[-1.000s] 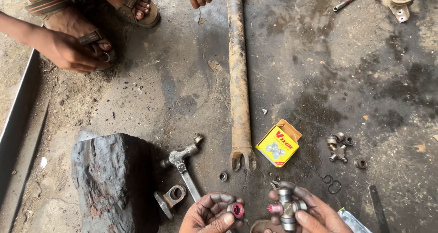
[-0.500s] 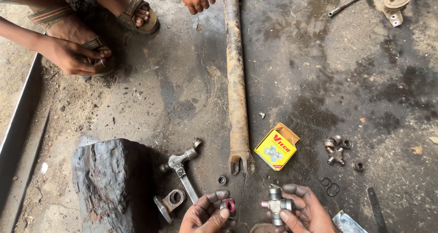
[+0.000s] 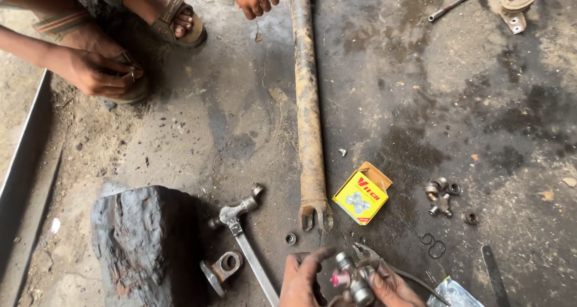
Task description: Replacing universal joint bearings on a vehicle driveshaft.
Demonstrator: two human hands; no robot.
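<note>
At the bottom edge of the head view, my left hand (image 3: 303, 280) and my right hand (image 3: 390, 289) hold a metal cross joint (image 3: 354, 277) with silver bearing caps and a pink end between them. Both hands are greasy and close together on it. Just above them lies the forked end of a long rusty drive shaft (image 3: 308, 114). A yellow and red cardboard box (image 3: 362, 194) sits open beside the fork.
A hammer (image 3: 243, 235) and a metal yoke piece (image 3: 219, 268) lie left of my hands, next to a dark stone block (image 3: 147, 244). Loose bearing caps (image 3: 440, 194) and rings (image 3: 434, 244) lie right. Another person's hands (image 3: 96, 72) and sandalled feet (image 3: 174, 18) are at top left.
My hands have drawn closer together around the cross joint and turned it. The camera has shifted slightly; the other person's hand stays on their foot.
</note>
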